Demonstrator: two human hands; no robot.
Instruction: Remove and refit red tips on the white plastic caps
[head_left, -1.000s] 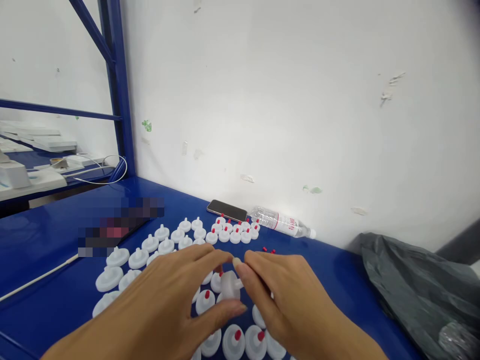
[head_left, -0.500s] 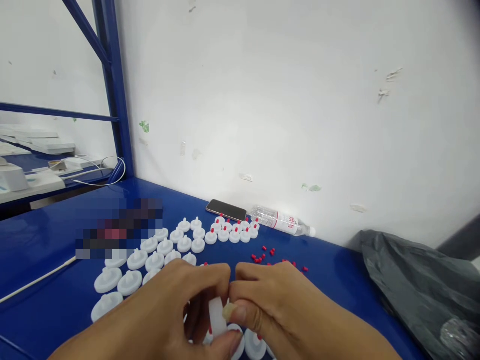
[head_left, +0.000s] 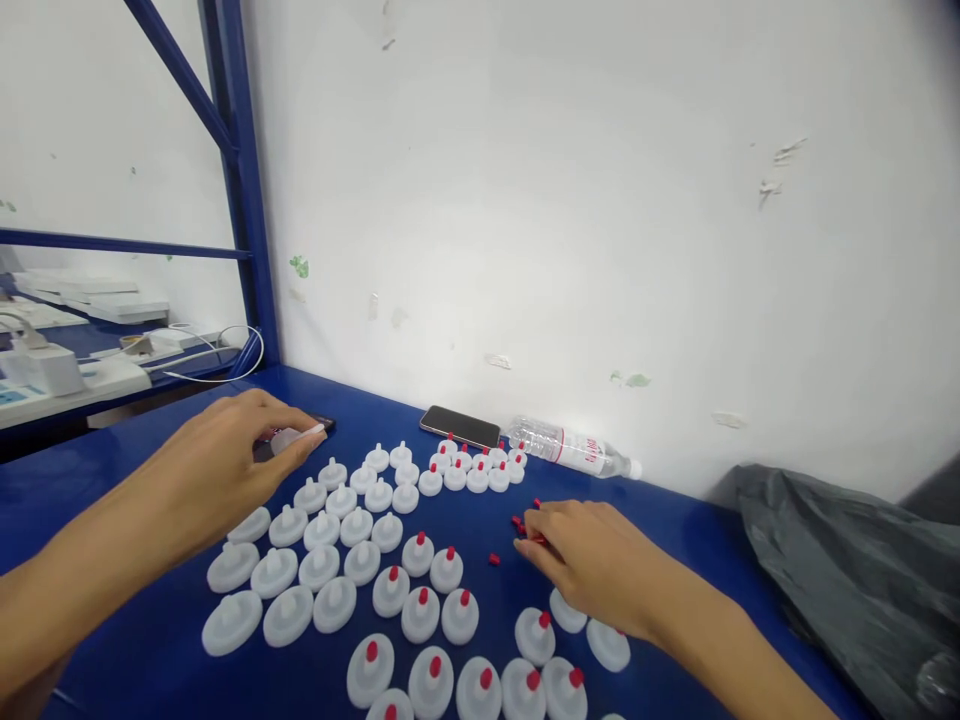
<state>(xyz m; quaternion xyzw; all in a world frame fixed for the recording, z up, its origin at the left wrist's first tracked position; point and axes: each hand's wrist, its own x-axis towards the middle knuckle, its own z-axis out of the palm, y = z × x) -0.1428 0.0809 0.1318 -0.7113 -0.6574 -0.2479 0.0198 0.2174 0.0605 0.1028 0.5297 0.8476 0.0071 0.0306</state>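
My left hand (head_left: 244, 445) is raised over the left of the table, its thumb and fingers pinching a translucent white nozzle cap (head_left: 286, 440), partly hidden by the fingers. Below it stand rows of white nozzle caps with bare tips (head_left: 320, 566). Over a loose group of small red caps (head_left: 518, 523), my right hand (head_left: 581, 555) has its fingertips drawn together, with red showing between thumb and fingers. White nozzle caps with red tips (head_left: 421, 614) spread across the front middle. Another cluster of red-tipped caps (head_left: 478, 477) stands farther back.
A phone (head_left: 460, 427) and a clear plastic bottle (head_left: 574, 448) lie along the wall. A dark plastic bag (head_left: 832, 570) covers the right side of the table. To the left rises a blue metal frame (head_left: 251, 200), with a power strip (head_left: 112, 385) and cables on the shelf beyond.
My hands were together around a white cap at the front middle; they have parted. The left has gone left and up, the right has moved right to the loose red caps.
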